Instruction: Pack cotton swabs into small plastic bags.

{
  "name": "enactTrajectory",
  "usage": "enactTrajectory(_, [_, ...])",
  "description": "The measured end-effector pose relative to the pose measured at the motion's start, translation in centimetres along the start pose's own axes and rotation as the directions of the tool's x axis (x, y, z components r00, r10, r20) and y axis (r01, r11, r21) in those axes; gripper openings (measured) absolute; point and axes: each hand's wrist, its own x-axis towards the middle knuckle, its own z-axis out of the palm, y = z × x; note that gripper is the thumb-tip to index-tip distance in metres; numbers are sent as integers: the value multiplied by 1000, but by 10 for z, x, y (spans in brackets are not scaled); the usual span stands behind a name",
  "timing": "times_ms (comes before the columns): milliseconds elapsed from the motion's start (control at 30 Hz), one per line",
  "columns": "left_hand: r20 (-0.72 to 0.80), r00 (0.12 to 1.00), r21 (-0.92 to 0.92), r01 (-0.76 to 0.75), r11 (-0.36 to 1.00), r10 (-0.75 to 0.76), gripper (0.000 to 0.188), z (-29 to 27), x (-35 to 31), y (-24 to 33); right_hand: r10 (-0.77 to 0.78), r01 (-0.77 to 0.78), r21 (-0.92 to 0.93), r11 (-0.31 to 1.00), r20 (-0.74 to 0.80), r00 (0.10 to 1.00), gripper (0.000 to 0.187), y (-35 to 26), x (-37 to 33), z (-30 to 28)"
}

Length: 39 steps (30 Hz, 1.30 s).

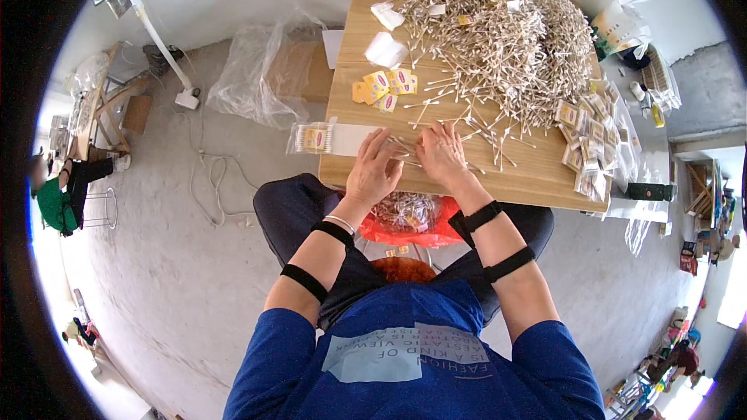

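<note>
A few cotton swabs (405, 145) lie near the front edge of the worktop (517, 179), between left hand (376, 168) and right hand (442, 154); a careless sweep could spill some into the red bag (381, 235) below. The hands rest slightly apart, backs upward, fingers bent; whether either pinches a swab cannot be told.

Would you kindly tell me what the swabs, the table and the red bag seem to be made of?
Swabs: matte white tips, probably cotton from their bud shape, on pale sticks, perhaps wood. Table: smooth wood or laminate, judging by its grain. Red bag: likely shiny plastic, given its crinkles.
</note>
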Motion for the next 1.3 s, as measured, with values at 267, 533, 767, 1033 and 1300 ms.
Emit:
enactTrajectory(267, [-60, 983, -212, 156, 965, -172, 36, -4, 6, -1, 83, -51, 330, 943, -84, 993, 12, 1, -6, -6])
enactTrajectory(533, [9, 923, -393, 357, 847, -385, 20, -21, 27, 40, 217, -239, 663, 710, 117, 969, 17, -24, -38, -26])
enactTrajectory(767, [210, 830, -632, 519, 576, -517, 22, -19, 11, 52, 204, -234, 708, 666, 129, 970, 21, -32, -64, -25])
enactTrajectory(1033, [448, 758, -613, 646, 454, -474, 21, -11, -33, 44, 55, -285, 788, 545, 306, 951, 16, -3, -90, 5])
enactTrajectory(1300, [805, 594, -115, 140, 983, 9, 22, -31, -48, 46, 135, -269, 638, 722, 251, 958, 13, -1, -77, -22])
